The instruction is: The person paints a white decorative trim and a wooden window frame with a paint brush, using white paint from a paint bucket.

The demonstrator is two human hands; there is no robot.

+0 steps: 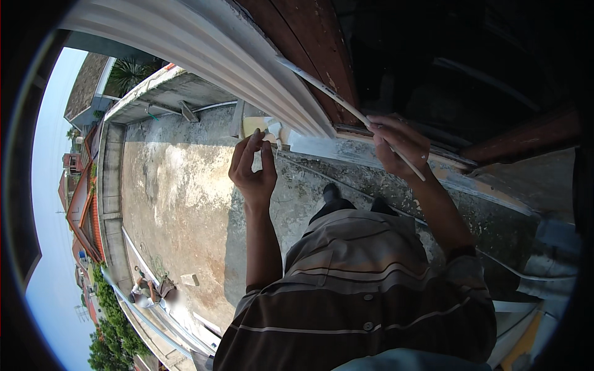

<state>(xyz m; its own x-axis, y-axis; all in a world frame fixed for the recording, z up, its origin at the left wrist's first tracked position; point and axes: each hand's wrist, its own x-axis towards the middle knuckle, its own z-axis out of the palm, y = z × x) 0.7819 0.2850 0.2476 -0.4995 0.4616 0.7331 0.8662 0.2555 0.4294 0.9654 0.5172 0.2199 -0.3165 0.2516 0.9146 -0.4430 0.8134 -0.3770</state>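
Note:
My right hand [402,145] is closed around the pale handle of a slim paintbrush [334,96]. The brush slants up and to the left, and its whitish tip lies at the edge of the white ridged moulding [272,80], where this meets a brown wooden frame [309,37]. The lower end of the handle sticks out below my fingers. My left hand [253,170] is raised in the air left of the moulding, fingers bent and thumb apart from the forefinger, with nothing visible between them. Beyond it on the floor lie a yellowish board [257,125] and a white object [274,128], partly hidden.
A dark glass pane [433,68] fills the upper right. Along the stained concrete floor [179,185] runs a thin pale hose or cable [309,173] by my feet. A low wall [111,167] bounds the left side. Another person [148,290] is at the lower left, near a pale block [189,280].

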